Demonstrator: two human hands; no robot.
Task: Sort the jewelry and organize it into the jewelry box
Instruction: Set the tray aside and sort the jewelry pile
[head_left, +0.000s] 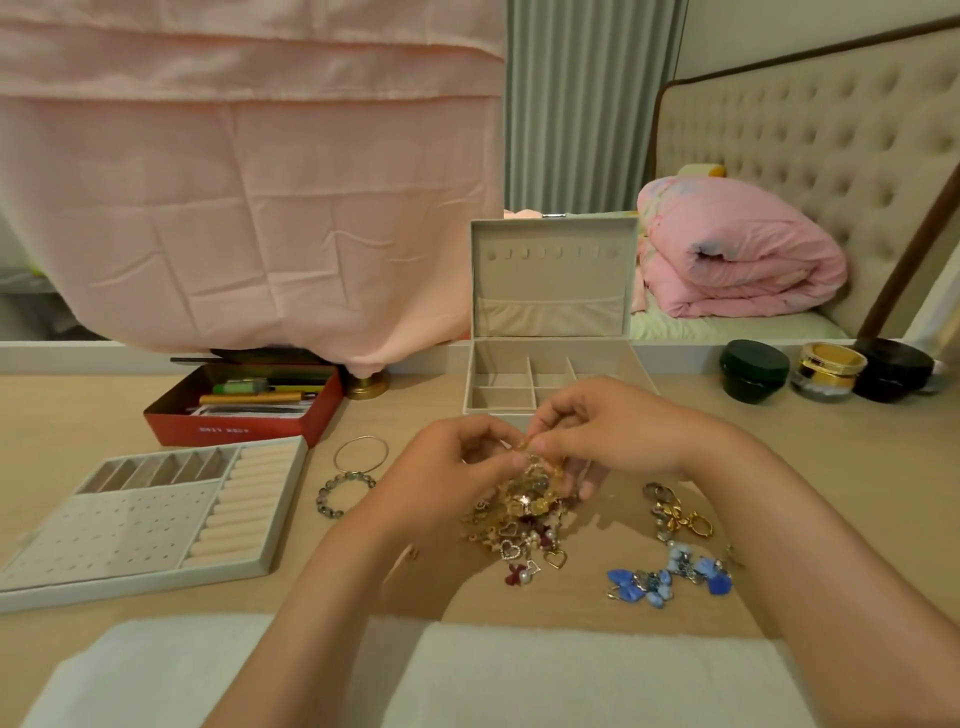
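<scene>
Two bare hands meet over light wooden desk (78, 415); left hand (457, 460) and right hand (618, 434), fingers (550, 444) curled, both pinching top of tangled gold-chain-and-heart-charm jewelry pile (524, 514), just before open beige compartmented jewelry box (550, 291); beige insert tray (130, 525) lies at left, blue beaded earrings (670, 577) at right

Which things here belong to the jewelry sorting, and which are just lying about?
Job: jewelry box, insert tray, tangled jewelry pinched by left hand and right hand, bangle, beaded bracelet, blue earrings, gold chain pieces.
Lying about: red tin of pens, cosmetic jars, white towel.
</scene>
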